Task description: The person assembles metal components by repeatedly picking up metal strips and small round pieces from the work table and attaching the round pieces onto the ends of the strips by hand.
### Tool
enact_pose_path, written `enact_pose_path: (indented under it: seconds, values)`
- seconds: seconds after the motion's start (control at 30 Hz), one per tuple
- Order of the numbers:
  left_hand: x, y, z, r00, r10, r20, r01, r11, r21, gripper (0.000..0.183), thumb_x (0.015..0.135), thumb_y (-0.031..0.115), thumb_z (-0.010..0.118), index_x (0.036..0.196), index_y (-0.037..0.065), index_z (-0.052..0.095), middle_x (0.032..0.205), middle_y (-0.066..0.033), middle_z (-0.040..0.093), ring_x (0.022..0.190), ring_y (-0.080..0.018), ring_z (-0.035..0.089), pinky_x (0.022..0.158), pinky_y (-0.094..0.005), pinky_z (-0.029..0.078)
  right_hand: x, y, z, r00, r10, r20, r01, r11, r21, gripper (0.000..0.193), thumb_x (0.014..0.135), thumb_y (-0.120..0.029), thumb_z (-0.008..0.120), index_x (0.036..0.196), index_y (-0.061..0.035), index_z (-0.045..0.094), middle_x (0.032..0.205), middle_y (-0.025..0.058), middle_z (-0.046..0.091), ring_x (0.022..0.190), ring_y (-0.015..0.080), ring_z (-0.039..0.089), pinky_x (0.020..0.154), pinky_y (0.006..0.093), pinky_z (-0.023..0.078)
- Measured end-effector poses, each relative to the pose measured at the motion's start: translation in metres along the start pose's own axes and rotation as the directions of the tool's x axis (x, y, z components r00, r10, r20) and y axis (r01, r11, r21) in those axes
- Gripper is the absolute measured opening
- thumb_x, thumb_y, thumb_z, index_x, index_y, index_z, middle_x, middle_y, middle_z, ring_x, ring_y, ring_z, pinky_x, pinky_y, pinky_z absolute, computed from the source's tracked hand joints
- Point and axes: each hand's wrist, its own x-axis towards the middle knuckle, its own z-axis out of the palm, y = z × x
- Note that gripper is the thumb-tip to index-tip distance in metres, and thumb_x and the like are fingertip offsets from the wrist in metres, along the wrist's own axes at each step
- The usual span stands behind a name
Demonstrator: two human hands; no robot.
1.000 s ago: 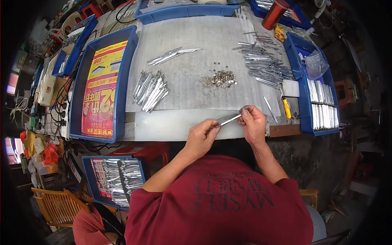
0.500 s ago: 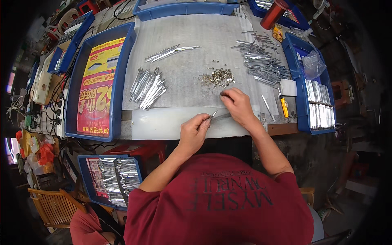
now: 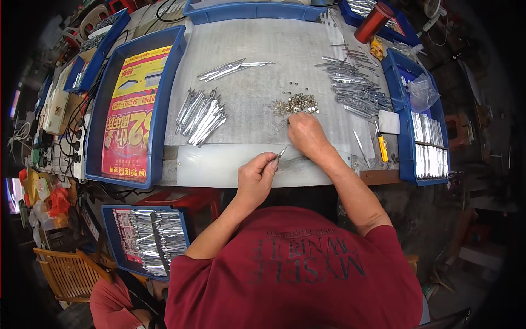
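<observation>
My left hand (image 3: 256, 176) pinches a thin silver metal strip (image 3: 281, 154) between thumb and fingers, its tip pointing up and away. My right hand (image 3: 308, 135) is at the near edge of a heap of small round brass-coloured parts (image 3: 300, 103). Its fingers are curled together and bent down, and whatever they hold is hidden. To the left lies a pile of slim silver strips (image 3: 200, 118), with a few more strips (image 3: 230, 69) beyond it. A larger pile of similar strips (image 3: 359, 88) spreads out on the right.
A yellow-handled screwdriver (image 3: 383, 148), a single strip (image 3: 361, 147) and a white square block (image 3: 389, 122) lie at the right. Blue trays stand left (image 3: 159, 140), far (image 3: 255, 13) and right (image 3: 402, 123). A dark red cylinder (image 3: 373, 23) stands at the back right.
My right hand has moved slightly left and away, up to the heap of small round parts. The left hand keeps its pinch on the strip with little movement.
</observation>
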Motion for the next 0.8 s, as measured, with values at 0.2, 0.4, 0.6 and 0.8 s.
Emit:
enact_pose_path:
  seconds: [0.2,0.4,0.6,0.8]
  values:
    - [0.005,0.005,0.0,0.998,0.055,-0.042,-0.053,0.997,0.047,0.012,0.082,0.006,0.052,0.089,-0.002,0.055,0.066,-0.0003,0.054,0.055,-0.0033,0.045,0.049,-0.0173,0.038,-0.008,0.001,-0.011,0.997,0.078,-0.018,-0.075,0.987,0.14,0.008,0.069,-0.005,0.048,0.069,0.0032,0.05,0.07,0.0188,0.053,0.068,0.0339,0.052,0.062,0.0417,0.042]
    - [0.01,0.005,0.005,0.988,0.143,-0.064,-0.133,0.982,0.136,0.011,0.081,0.004,0.053,0.088,-0.003,0.055,0.066,-0.0019,0.054,0.056,-0.0045,0.046,0.05,-0.0188,0.039,-0.03,-0.019,-0.044,0.913,0.336,0.233,-0.405,0.659,0.634,0.014,0.079,-0.011,0.051,0.081,0.003,0.052,0.066,0.0023,0.049,0.061,0.0085,0.043,0.055,0.0234,0.036]
    - [0.015,0.014,0.013,0.969,0.233,-0.08,-0.209,0.951,0.229,0.013,0.076,0.004,0.057,0.087,-0.002,0.057,0.07,-0.0074,0.057,0.058,-0.01,0.051,0.053,-0.0224,0.042,-0.05,-0.029,-0.044,0.91,0.34,0.235,-0.374,0.436,0.819,0.018,0.081,-0.014,0.051,0.083,0.0037,0.053,0.069,0.0015,0.051,0.066,0.0064,0.044,0.058,0.0223,0.038]
    - [0.015,0.02,0.019,0.974,0.213,-0.073,-0.193,0.957,0.219,0.013,0.076,0.004,0.057,0.088,-0.002,0.057,0.071,-0.0083,0.058,0.06,-0.0107,0.052,0.054,-0.0231,0.042,-0.056,-0.032,-0.042,0.914,0.346,0.211,-0.345,0.389,0.854,0.016,0.08,-0.013,0.051,0.083,0.0034,0.053,0.07,0.0014,0.052,0.067,0.0061,0.045,0.059,0.0214,0.039]
